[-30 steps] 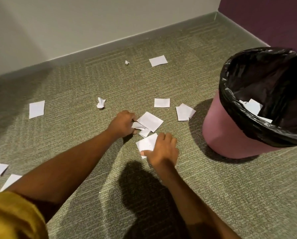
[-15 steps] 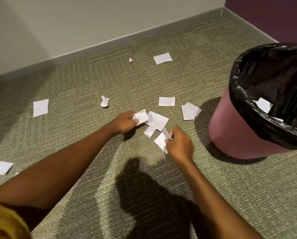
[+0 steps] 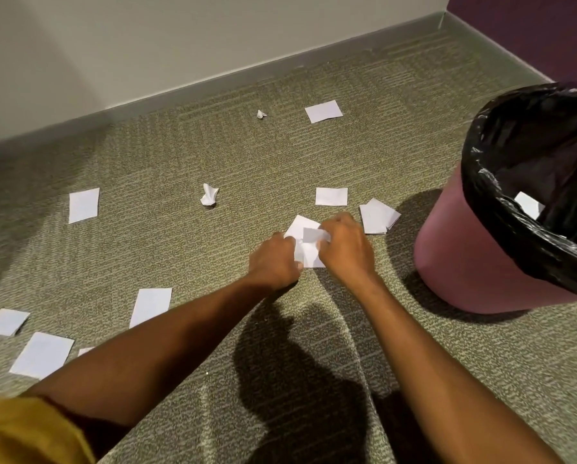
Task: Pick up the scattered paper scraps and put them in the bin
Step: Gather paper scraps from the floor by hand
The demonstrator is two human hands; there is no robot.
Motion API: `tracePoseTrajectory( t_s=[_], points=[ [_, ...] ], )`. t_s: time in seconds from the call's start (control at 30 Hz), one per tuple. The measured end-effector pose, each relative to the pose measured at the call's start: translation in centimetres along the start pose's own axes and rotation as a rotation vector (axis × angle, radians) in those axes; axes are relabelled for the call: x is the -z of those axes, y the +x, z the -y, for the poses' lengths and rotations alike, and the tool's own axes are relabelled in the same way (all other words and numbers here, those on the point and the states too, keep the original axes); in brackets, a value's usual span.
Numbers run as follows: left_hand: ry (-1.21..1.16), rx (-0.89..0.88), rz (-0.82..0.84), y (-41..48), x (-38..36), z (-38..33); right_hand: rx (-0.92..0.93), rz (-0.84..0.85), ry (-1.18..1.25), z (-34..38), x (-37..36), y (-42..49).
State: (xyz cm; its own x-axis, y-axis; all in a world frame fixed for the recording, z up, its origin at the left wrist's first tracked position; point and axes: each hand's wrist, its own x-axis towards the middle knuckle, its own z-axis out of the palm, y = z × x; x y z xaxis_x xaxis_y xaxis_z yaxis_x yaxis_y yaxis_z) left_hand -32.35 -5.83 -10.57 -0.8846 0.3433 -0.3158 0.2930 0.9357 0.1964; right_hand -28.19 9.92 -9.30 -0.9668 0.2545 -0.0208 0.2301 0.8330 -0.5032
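White paper scraps lie scattered on the green carpet. My left hand (image 3: 275, 261) and my right hand (image 3: 345, 247) meet over a small pile of scraps (image 3: 308, 239) in the middle, both closed on pieces of it. A pink bin (image 3: 464, 256) with a black liner (image 3: 514, 162) stands to the right, with scraps inside (image 3: 528, 205). Flat scraps lie near the bin (image 3: 379, 216), just above the hands (image 3: 331, 196), and far back (image 3: 323, 111). Two crumpled bits (image 3: 209, 195) (image 3: 261, 113) lie further back.
More flat scraps lie at the left (image 3: 83, 205) and lower left (image 3: 149, 306) (image 3: 41, 354) (image 3: 5, 321). A grey wall with a baseboard (image 3: 213, 82) runs along the back, and a purple wall (image 3: 531, 28) stands behind the bin.
My right hand moved up and left with its scrap to join my left hand over the central pile. The view shifted, showing more scraps at the lower left.
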Motion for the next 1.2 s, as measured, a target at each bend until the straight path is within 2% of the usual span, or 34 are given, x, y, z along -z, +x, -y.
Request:
tracePoseTrajectory(
  t_s=[0.23,0.37,0.5,0.67,0.9,1.2],
  points=[
    [-0.041,0.066,0.035,0.3,0.7,-0.7,0.035,0.106,0.015,0.1,-1.6,1.7],
    [-0.114,0.060,0.029,0.5,1.0,-1.0,-0.023,0.086,0.083,-0.4,-2.2,0.9],
    [-0.230,0.052,-0.048,-0.1,0.2,-1.8,-0.101,0.033,0.130,-0.8,-2.5,-1.0],
    [-0.089,0.080,-0.081,-0.5,-0.4,-2.7,-0.190,-0.026,0.148,-1.2,-2.2,-4.4],
    [-0.048,0.068,-0.006,0.1,0.6,-2.8,-0.268,-0.018,0.169,-1.9,-1.7,-8.2],
    [0.128,-0.014,0.067,-0.4,2.1,-2.6,-0.417,0.042,0.393,-3.7,-1.0,-11.9]
  ],
)
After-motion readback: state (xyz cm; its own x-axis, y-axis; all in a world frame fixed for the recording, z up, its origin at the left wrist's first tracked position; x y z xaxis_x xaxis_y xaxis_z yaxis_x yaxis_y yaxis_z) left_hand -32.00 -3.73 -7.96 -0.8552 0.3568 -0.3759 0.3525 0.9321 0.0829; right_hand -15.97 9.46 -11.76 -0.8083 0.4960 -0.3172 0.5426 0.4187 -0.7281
